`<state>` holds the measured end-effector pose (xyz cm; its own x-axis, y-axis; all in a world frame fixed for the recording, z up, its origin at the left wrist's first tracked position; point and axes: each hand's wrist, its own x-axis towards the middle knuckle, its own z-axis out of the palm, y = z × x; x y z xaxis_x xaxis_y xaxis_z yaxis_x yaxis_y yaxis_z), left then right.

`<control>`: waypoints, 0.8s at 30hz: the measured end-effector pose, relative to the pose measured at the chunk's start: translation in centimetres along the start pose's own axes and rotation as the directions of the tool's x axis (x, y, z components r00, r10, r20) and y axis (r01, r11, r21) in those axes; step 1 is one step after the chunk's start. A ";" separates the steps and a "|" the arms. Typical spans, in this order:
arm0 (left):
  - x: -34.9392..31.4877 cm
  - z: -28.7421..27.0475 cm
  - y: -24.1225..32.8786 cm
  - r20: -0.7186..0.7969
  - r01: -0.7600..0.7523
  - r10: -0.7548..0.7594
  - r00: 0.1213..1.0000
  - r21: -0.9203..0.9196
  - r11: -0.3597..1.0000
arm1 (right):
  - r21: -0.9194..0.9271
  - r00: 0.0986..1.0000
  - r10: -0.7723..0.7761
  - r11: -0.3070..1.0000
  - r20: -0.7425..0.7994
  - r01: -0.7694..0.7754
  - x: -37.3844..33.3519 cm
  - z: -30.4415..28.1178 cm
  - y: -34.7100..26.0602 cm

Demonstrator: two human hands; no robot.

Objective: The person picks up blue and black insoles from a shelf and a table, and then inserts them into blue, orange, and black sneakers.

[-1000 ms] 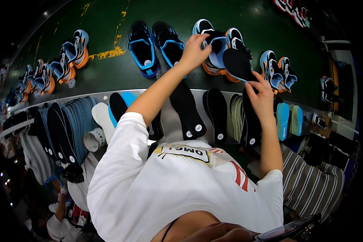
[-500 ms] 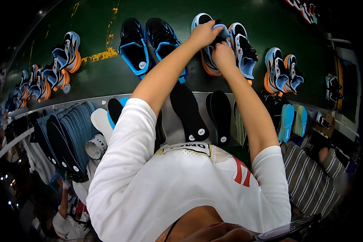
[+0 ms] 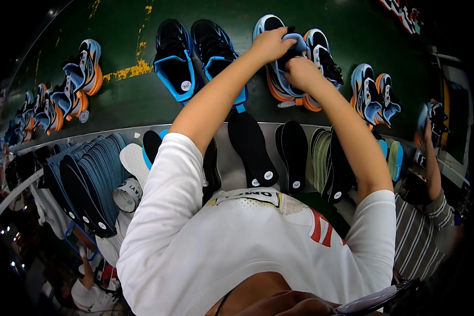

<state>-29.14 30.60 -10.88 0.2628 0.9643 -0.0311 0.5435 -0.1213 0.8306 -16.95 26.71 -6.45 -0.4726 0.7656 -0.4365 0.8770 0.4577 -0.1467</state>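
A black, pale-blue and orange sneaker (image 3: 273, 81) stands on the green work surface in front of me. My left hand (image 3: 271, 45) grips its tongue, thumb pointing right. My right hand (image 3: 303, 73) is curled at the shoe's opening by the heel; its fingertips are down in the shoe and hidden, so what they hold does not show. Just right stands the matching sneaker (image 3: 317, 41), partly covered by my right hand and wrist. A pair of black sneakers with blue lining, the left one (image 3: 174, 45) and the right one (image 3: 211, 39), stands left of my hands.
Black insoles (image 3: 247, 145) stand along the near edge, beside a stack of blue-grey insoles (image 3: 97, 174) and a white tape roll (image 3: 126, 194). More orange-soled sneakers stand left (image 3: 89, 68) and right (image 3: 366, 92). A co-worker in a striped shirt (image 3: 421, 237) raises an arm at right.
My right hand has shifted slightly right and down at the shoe's opening. My left hand still grips the tongue. At right, the co-worker's arm has come up with a shoe-like object.
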 end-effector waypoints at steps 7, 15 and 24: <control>0.2 -0.4 -0.7 0.046 0.018 -0.014 0.999 -0.103 0.994 | -0.017 0.992 0.121 0.992 -0.023 -0.121 1.2 3.5 -0.7; 0.0 -0.8 -0.5 0.095 0.037 -0.024 0.995 -0.140 0.989 | -0.232 0.919 0.045 0.971 0.392 0.052 1.9 2.3 -0.7; -0.4 -0.3 -1.2 -0.017 -0.082 0.081 0.997 -0.173 0.981 | -0.199 0.823 -0.071 0.955 0.564 0.219 4.0 0.5 -0.5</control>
<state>-30.11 30.47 -11.73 0.2920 0.9553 0.0456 0.3737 -0.1579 0.9140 -19.23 29.33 -8.62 -0.4015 0.3423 -0.8495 0.7171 0.6945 -0.0590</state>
